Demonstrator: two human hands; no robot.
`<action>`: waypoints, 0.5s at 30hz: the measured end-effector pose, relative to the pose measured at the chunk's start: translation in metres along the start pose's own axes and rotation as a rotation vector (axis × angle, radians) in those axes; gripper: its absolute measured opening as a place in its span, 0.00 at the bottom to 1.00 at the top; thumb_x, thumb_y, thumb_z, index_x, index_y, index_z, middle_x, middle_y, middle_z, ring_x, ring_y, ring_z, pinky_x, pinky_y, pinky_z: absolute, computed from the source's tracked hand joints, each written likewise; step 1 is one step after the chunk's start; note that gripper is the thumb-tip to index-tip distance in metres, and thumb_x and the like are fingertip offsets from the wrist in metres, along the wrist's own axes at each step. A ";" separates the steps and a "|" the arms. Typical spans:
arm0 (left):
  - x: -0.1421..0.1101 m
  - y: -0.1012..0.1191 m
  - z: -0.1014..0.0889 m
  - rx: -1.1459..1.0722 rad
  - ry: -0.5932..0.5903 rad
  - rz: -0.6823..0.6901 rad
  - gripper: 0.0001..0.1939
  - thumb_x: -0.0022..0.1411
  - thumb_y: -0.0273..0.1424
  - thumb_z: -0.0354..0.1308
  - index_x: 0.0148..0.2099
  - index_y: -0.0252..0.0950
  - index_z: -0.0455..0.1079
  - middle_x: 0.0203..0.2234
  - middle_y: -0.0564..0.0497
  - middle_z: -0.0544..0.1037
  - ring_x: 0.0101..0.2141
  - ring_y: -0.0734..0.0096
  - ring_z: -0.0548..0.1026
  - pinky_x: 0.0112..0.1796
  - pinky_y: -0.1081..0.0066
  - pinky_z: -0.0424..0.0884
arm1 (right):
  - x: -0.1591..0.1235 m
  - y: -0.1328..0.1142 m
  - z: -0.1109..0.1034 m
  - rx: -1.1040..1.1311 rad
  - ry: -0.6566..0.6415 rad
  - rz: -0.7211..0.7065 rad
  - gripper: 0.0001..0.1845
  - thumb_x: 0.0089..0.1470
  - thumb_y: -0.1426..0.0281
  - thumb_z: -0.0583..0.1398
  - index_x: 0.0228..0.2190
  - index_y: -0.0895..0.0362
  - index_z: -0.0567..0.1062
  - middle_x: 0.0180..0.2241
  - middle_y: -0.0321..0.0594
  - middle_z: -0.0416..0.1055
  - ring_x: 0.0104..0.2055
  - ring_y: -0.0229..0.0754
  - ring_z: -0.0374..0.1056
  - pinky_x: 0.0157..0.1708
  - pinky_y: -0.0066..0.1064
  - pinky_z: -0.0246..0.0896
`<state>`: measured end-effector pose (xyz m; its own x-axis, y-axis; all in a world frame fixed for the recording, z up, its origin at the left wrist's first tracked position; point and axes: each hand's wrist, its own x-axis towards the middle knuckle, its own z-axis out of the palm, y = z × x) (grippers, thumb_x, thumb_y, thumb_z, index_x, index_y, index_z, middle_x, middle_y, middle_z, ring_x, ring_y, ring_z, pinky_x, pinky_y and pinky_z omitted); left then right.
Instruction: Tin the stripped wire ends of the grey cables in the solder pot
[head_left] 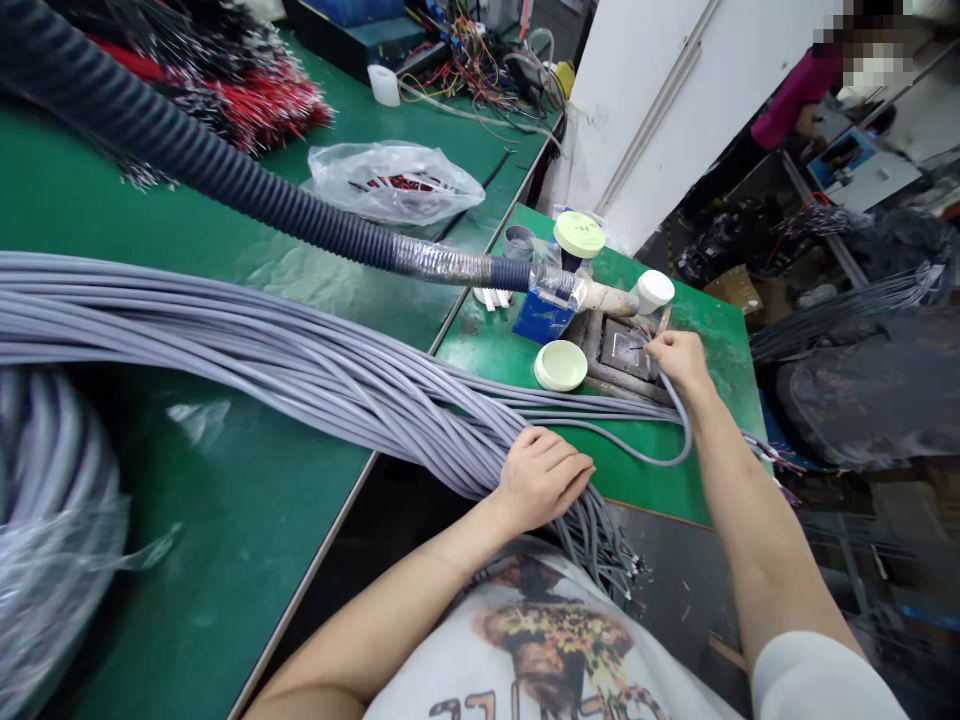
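Observation:
My left hand (546, 478) is closed over a thick bundle of grey cables (390, 385) near the front edge of the small green table. Past that hand the cable ends (611, 560) hang down with bare wires showing. My right hand (679, 362) pinches a single grey cable (679, 440) close to its stripped end, and its thin coloured wires (646, 335) point over a square solder pot (628, 352). Whether the wire tips touch the pot's surface I cannot tell. The held cable loops back to the left beside several others.
A ribbed hose (300, 215) crosses above the tables, its nozzle (607, 300) by the pot. Around it stand a pale green lid (561, 366), a white-capped container (652, 290) and a blue box (544, 312). Wrapped cable coil (52, 560) lies left. Another person (799, 105) is at back right.

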<state>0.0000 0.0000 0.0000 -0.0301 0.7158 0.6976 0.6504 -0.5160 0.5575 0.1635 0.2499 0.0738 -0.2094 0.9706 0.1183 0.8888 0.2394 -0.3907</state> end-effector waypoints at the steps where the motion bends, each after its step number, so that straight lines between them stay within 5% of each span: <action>1: 0.000 0.000 0.000 -0.005 0.005 -0.004 0.04 0.60 0.28 0.58 0.39 0.38 0.71 0.27 0.52 0.78 0.30 0.71 0.73 0.38 0.65 0.62 | -0.011 -0.007 -0.008 0.033 0.000 -0.018 0.10 0.40 0.67 0.59 0.15 0.59 0.70 0.15 0.33 0.59 0.22 0.35 0.57 0.24 0.28 0.49; 6: 0.008 0.009 -0.005 -0.213 0.114 -0.122 0.03 0.58 0.27 0.60 0.36 0.38 0.73 0.26 0.53 0.78 0.29 0.72 0.73 0.39 0.65 0.63 | -0.101 -0.055 -0.045 0.360 0.018 -0.147 0.14 0.48 0.63 0.60 0.18 0.57 0.67 0.17 0.30 0.58 0.21 0.33 0.54 0.23 0.27 0.49; 11: 0.026 0.033 0.001 -0.900 0.246 -0.697 0.09 0.57 0.35 0.62 0.39 0.36 0.75 0.30 0.50 0.78 0.31 0.71 0.73 0.34 0.69 0.68 | -0.176 -0.087 -0.045 0.497 0.074 -0.250 0.11 0.51 0.68 0.60 0.20 0.55 0.67 0.21 0.32 0.59 0.23 0.35 0.55 0.25 0.29 0.52; 15: 0.038 0.048 0.012 -1.359 0.291 -0.913 0.15 0.49 0.39 0.67 0.37 0.36 0.74 0.28 0.52 0.76 0.28 0.74 0.71 0.34 0.69 0.69 | -0.194 -0.091 -0.032 0.568 0.028 -0.272 0.11 0.53 0.70 0.59 0.20 0.54 0.68 0.21 0.33 0.61 0.25 0.36 0.58 0.27 0.30 0.54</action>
<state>0.0391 0.0077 0.0479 -0.2364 0.9676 -0.0892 -0.7472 -0.1223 0.6533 0.1364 0.0392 0.1159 -0.3801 0.8740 0.3029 0.4487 0.4605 -0.7658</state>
